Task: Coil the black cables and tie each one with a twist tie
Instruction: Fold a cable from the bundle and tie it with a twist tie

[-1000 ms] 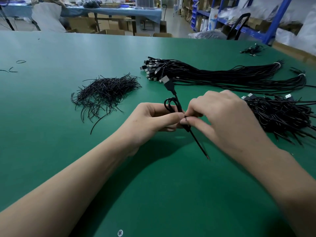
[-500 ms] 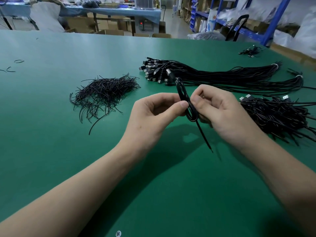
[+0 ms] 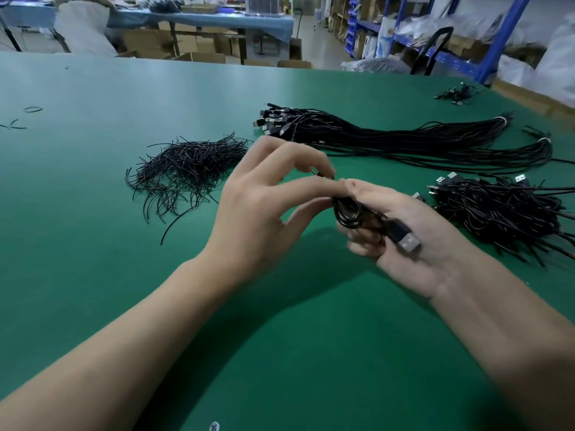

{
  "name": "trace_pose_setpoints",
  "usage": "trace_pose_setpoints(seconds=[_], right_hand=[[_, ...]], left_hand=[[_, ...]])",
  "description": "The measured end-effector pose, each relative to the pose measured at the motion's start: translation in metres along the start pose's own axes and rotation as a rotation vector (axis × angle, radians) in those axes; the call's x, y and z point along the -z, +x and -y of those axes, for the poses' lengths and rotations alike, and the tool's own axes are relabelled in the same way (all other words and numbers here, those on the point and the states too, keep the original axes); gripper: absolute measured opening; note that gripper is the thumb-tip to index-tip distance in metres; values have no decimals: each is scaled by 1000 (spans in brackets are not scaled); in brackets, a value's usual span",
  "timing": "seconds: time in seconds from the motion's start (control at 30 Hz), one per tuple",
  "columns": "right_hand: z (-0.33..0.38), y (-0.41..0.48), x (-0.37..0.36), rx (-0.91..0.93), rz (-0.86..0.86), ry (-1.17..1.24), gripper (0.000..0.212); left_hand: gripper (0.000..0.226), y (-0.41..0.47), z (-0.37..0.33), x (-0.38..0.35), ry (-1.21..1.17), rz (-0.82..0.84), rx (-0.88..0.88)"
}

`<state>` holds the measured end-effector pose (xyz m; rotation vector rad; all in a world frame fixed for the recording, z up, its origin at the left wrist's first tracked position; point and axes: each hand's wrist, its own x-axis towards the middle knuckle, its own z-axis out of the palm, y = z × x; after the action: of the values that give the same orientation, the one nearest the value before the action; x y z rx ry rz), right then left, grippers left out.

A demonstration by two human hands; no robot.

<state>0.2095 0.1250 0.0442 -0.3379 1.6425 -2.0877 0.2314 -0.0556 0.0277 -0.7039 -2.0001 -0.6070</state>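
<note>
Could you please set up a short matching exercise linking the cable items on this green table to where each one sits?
Things:
1. coiled cable
2. pile of twist ties
3. long bundle of uncoiled cables
4. heap of cables

Places:
A. far side of the table, stretched out
B. in the right hand
C. left of the hands
D. right of the hands

Pairs: 1-B, 2-C, 3-A, 4-D
</note>
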Motion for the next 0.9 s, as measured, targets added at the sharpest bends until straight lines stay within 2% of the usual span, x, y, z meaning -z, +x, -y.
trace_pose_setpoints(seconds=[0.03,0.1,0.17,0.2,0.27,0.33,0.4,0.43,0.5,0.57,0.6,0.63,0.67,0.7,0.73,0.8,0.83,0.9], right_hand=[[-1,1,1,36,-43,-25,18],[0,4,2,177,-124,-169,27],[-1,3,2,399,-214,-526,28],[-2,3,2,496,-247,-725,27],[-6,1,-1,589,-274,-956,25],[-9,1,-3,543,-245,-896,26],[-7,2,-1,367,-148,-560,27],[-6,3,-1,249,-94,-359,28],[-3,4,0,45,-24,-59,36],[-4,4,1,-39,-11,9,41],[-5,4,2,-41,-25,-9,42],[-6,5,3,-17,-52,-44,41],[-6,5,4,36,-92,-101,38],[-6,5,6,121,-139,-191,35],[-6,4,7,235,-184,-316,32],[-8,2,9,485,-244,-636,27],[-9,0,8,584,-258,-797,25],[-11,-3,4,687,-290,-1039,23]], left_hand=[[16,-1,-1,-1,-56,12,63],[21,-2,-4,-3,-281,-12,368],[20,-1,-5,-4,-537,12,725],[27,-1,-4,-5,-609,89,831],[32,-2,-5,-7,-673,250,875],[24,-5,-8,-9,-700,237,849],[15,-5,-11,-11,-612,127,775],[10,-5,-11,-12,-535,75,696],[8,0,-9,-11,-323,-5,423],[11,1,-6,-7,-70,-35,137],[12,0,-3,-6,37,-32,53],[13,-1,0,-4,89,-22,40],[15,-2,1,-4,65,-11,103],[20,-3,0,-4,-35,-10,247],[31,-3,-3,-4,-198,3,454],[60,0,-8,-4,-546,142,858],[67,0,-8,-6,-662,245,974],[64,-1,-10,-10,-764,361,1001]])
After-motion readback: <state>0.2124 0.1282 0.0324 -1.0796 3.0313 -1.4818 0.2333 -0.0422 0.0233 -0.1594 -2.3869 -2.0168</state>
